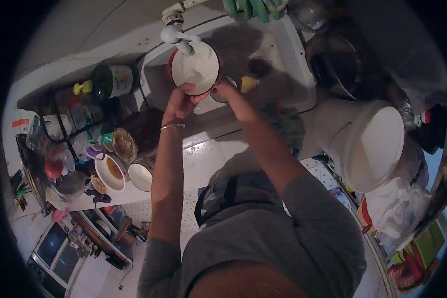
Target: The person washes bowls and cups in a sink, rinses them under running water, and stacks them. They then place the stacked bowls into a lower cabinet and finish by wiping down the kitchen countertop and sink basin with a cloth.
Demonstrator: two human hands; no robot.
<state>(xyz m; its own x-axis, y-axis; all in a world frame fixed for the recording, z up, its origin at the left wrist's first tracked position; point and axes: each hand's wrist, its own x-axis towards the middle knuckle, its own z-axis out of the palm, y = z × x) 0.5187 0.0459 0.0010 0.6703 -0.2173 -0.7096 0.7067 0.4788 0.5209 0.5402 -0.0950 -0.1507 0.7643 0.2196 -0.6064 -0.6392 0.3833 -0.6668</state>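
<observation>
My left hand [183, 101], a bracelet at its wrist, grips the near rim of a white-lined bowl [197, 67] with a red outside. The bowl is under the spout of a white faucet [186, 47], over the sink [290, 48], and there seems to be water in it. At the bowl's right near edge is my right hand [223, 89]; its fingers are partly hidden, and whether they grip the bowl I cannot tell. A round pale dish [219, 97] shows beneath that hand. A yellow sponge-like piece [249, 84] lies in the sink to the right.
Left of the sink lie a green bottle [113, 81] with a yellow pump, a white bowl with brown liquid [111, 173] and an off-white bowl [140, 176]. A large white bucket [372, 145] stands at the right. Green gloves [255, 8] hang behind the sink.
</observation>
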